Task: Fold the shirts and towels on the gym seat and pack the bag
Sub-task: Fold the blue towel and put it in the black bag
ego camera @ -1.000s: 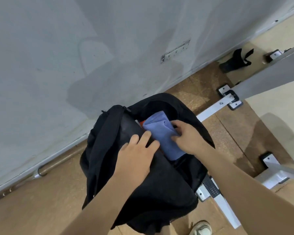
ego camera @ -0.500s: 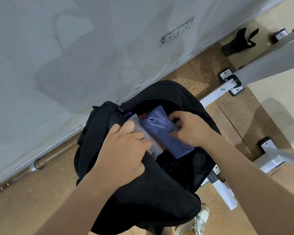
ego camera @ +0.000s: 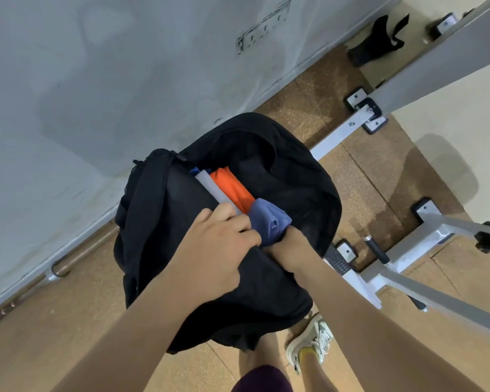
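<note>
A black bag [ego camera: 280, 176] stands open on the floor by the wall. Inside lie a folded orange cloth [ego camera: 229, 190], a white folded piece [ego camera: 210, 186] and a lavender-blue folded cloth [ego camera: 268, 222]. My left hand [ego camera: 212, 250] grips the bag's near rim, its fingers curled over the black fabric beside the white piece. My right hand [ego camera: 290, 250] reaches down into the bag under the lavender-blue cloth; its fingers are hidden by the cloth and the bag.
A grey wall [ego camera: 125, 80] runs behind the bag. White and grey gym-equipment bars [ego camera: 408, 281] cross the cork-brown floor at right. A black strap [ego camera: 376, 43] lies at top right. My shoe [ego camera: 309, 343] stands below the bag.
The lavender-blue cloth has gone lower and nearer in the bag, uncovering the orange and white pieces. My right hand has sunk into the bag; my left hand now curls over the rim.
</note>
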